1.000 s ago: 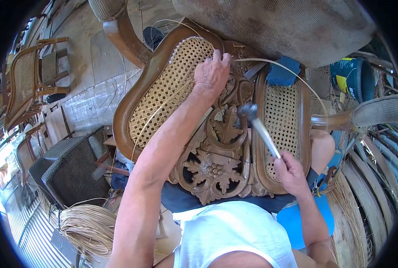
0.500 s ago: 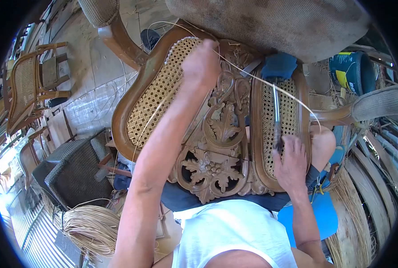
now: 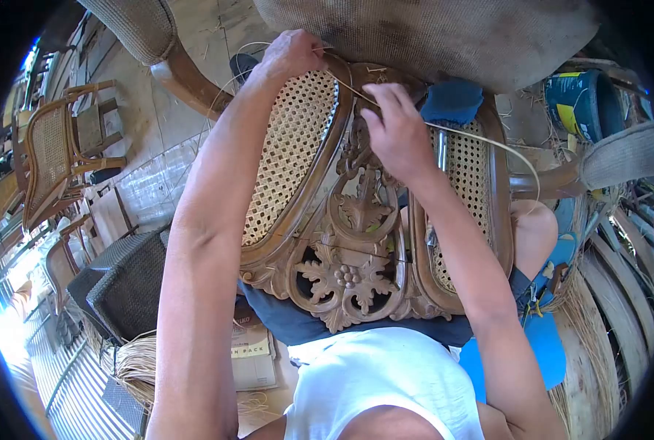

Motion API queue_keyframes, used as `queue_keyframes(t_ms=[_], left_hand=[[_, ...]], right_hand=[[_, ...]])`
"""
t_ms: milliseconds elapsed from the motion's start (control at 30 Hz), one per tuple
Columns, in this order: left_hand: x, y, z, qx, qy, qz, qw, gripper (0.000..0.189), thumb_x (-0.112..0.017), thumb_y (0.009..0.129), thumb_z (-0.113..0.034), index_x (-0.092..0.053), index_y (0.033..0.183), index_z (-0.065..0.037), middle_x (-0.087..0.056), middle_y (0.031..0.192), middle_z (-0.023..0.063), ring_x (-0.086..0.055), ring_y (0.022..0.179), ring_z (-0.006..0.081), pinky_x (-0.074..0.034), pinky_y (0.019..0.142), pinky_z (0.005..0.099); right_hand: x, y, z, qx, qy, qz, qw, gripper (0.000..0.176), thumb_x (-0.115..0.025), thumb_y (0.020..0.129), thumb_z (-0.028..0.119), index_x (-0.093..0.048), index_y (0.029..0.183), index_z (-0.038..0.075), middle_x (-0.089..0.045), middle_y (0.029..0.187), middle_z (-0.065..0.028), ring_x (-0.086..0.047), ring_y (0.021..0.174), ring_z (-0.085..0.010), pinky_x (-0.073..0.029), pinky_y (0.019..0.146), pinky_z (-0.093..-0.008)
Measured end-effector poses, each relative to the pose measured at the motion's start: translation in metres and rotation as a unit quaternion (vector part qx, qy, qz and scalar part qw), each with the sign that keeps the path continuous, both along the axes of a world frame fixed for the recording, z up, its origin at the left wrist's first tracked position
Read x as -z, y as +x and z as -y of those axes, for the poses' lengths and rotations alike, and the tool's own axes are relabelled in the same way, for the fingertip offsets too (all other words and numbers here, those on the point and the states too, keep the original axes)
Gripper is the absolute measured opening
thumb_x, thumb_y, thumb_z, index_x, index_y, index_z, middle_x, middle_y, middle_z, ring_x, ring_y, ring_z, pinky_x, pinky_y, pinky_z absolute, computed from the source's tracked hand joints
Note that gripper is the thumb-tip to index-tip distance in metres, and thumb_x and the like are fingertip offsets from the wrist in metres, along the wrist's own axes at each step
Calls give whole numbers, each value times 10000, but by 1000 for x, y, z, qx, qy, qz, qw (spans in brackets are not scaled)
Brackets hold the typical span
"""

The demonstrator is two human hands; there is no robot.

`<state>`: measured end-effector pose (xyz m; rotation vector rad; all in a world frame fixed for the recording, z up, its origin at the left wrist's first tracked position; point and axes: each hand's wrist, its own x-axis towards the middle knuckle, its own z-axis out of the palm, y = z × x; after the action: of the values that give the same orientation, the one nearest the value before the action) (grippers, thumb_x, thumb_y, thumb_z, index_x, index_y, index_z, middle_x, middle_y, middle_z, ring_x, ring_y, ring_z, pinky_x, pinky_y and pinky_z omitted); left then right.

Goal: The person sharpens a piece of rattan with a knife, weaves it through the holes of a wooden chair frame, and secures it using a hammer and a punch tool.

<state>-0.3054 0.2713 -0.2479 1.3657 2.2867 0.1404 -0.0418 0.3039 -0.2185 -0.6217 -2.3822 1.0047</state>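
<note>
A carved wooden chair back (image 3: 349, 279) lies across my lap, with a woven cane panel (image 3: 290, 154) on its left side and another (image 3: 463, 183) on its right. My left hand (image 3: 292, 55) is closed at the top edge of the left panel, on the end of a thin cane strand (image 3: 503, 143). My right hand (image 3: 397, 136) pinches the same strand over the carved centre. From there the strand loops off to the right. A hammer (image 3: 442, 150) rests on the right panel, partly hidden by my right forearm.
A blue cloth (image 3: 452, 101) sits at the top of the right panel, under a grey upholstered seat (image 3: 430, 37). A blue bucket (image 3: 580, 103) and rattan bundles (image 3: 605, 293) crowd the right. Left: a cane chair (image 3: 56, 147), dark wicker chairs (image 3: 122, 282), a rattan coil (image 3: 133, 363).
My right hand laid the hammer on the right panel and moved up to the strand. My left hand slid up to the panel's top edge.
</note>
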Motion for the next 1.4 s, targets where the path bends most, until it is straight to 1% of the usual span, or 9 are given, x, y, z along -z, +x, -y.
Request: queue_keyframes(t_ms=[100, 400, 733, 1033, 1133, 1233, 1300, 1333, 1400], left_hand=[[4, 0, -1, 22, 45, 27, 998, 358, -823, 686, -360, -745, 894, -79, -702, 770, 127, -691, 748, 281, -540, 703, 409], [29, -2, -3, 52, -27, 5, 998, 362, -822, 666, -408, -774, 872, -115, -701, 753, 94, -677, 718, 251, -539, 659, 377], [11, 1, -11, 36, -101, 68, 992, 332, -807, 676, -390, -788, 892, -138, -720, 762, 20, -672, 723, 166, -547, 684, 326], [35, -8, -21, -27, -150, 128, 980, 317, -831, 650, -364, -789, 843, -117, -726, 728, 11, -680, 717, 129, -552, 664, 308], [33, -2, -28, -48, -177, 63, 981, 281, -836, 640, -336, -784, 802, -113, -715, 700, 25, -671, 691, 123, -543, 644, 318], [39, -6, -29, -65, -223, 31, 972, 287, -822, 646, -344, -776, 799, -105, -704, 685, 43, -668, 675, 144, -533, 640, 334], [51, -19, -17, 45, -159, 1, 986, 367, -785, 679, -427, -784, 921, -151, -749, 924, 83, -702, 877, 234, -563, 803, 387], [25, 0, -17, 45, -162, -57, 984, 407, -771, 682, -442, -766, 909, -103, -733, 937, 140, -694, 868, 289, -558, 783, 416], [39, 3, -5, -14, -114, 8, 993, 425, -684, 791, -459, -755, 996, -93, -712, 1053, 181, -682, 962, 346, -534, 842, 442]], right_hand=[[55, -36, -10, 19, 20, 125, 992, 302, -643, 879, 145, -595, 1142, 4, -616, 1131, -219, -630, 1038, -395, -527, 893, -474], [61, -57, -15, 15, -22, 281, 959, 298, -603, 911, 180, -595, 1157, 12, -620, 1116, -235, -620, 1041, -420, -514, 887, -494], [52, -48, -10, -18, -46, 197, 979, 294, -594, 926, 226, -607, 1109, -4, -629, 1118, -276, -636, 1044, -431, -511, 909, -519], [39, -55, -1, -17, -78, 251, 965, 172, -585, 858, 129, -634, 973, 11, -699, 876, -245, -695, 845, -430, -561, 752, -508], [34, -60, 9, 43, -53, 234, 970, 155, -589, 847, 98, -644, 976, 33, -688, 823, -217, -680, 816, -407, -534, 739, -496], [30, -58, 10, 84, -90, 202, 972, 158, -591, 829, 89, -648, 949, 5, -683, 825, -225, -680, 806, -403, -531, 732, -498], [44, -46, 14, 11, -96, 126, 987, 150, -615, 795, 76, -648, 909, -15, -679, 815, -227, -673, 808, -414, -532, 732, -494], [29, -42, 17, -4, -114, 221, 969, 145, -641, 754, 66, -660, 884, 6, -684, 855, -223, -676, 856, -406, -538, 752, -490], [6, -25, 27, 34, -103, 193, 975, 183, -656, 746, 94, -638, 916, 27, -668, 974, -210, -676, 877, -385, -550, 747, -487]])
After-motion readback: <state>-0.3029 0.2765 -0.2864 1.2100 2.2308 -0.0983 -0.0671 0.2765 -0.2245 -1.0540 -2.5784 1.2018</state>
